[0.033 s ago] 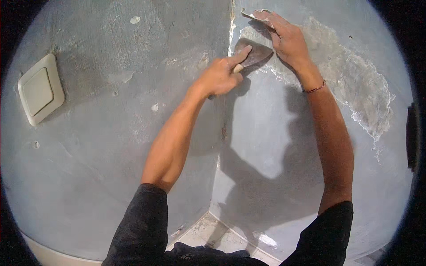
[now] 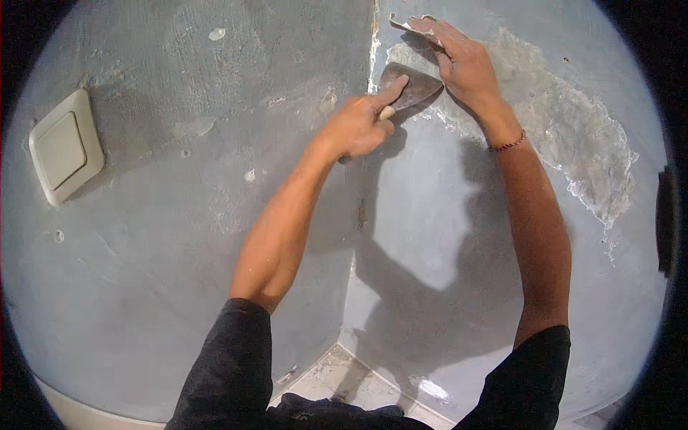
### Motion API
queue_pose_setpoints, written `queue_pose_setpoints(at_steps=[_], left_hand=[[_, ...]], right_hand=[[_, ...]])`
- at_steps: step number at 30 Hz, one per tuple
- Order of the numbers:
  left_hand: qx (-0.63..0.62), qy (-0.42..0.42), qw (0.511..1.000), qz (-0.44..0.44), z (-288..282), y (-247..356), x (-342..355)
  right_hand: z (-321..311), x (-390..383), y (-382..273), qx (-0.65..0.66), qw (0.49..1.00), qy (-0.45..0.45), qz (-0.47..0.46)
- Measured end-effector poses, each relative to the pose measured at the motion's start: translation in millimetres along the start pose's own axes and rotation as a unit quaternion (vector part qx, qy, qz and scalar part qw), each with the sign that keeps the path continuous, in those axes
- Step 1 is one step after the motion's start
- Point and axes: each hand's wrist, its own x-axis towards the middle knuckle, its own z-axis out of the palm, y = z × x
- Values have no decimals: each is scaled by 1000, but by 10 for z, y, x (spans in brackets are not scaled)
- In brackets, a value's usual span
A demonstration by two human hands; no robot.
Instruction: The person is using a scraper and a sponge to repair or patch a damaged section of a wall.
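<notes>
Walls [image 2: 179, 251], grey and flaking, meet above pale tiles [image 2: 319, 381]; left fingers [image 2: 391, 92] grip a scraper [image 2: 417, 90], right fingers [image 2: 450, 36], held together, touch peeling paint [image 2: 407, 26].

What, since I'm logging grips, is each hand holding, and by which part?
The left hand holds a scraper by its handle, index finger on the blade. The right hand is at a curled flake; whether it grips that is unclear.

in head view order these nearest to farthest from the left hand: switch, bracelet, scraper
1. Scraper: in the left hand, its blade pointing up and right.
2. Bracelet: to the right, around the right wrist.
3. Switch: far left, on the left wall.
</notes>
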Motion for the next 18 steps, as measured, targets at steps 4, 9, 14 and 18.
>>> queue_pose_setpoints(at_steps=[4, 9, 14, 18], left_hand=[[33, 56, 997, 36, 6, 21, 106], [26, 67, 994, 82, 105, 90, 46], [14, 63, 995, 70, 116, 24, 78], [-29, 26, 999, 15, -14, -21, 136]], right_hand=[[-13, 63, -47, 26, 1000, -11, -2], [-28, -7, 15, 16, 1000, -7, -5], [-12, 27, -27, 39, 999, -9, 5], [-18, 29, -20, 21, 1000, -11, -4]])
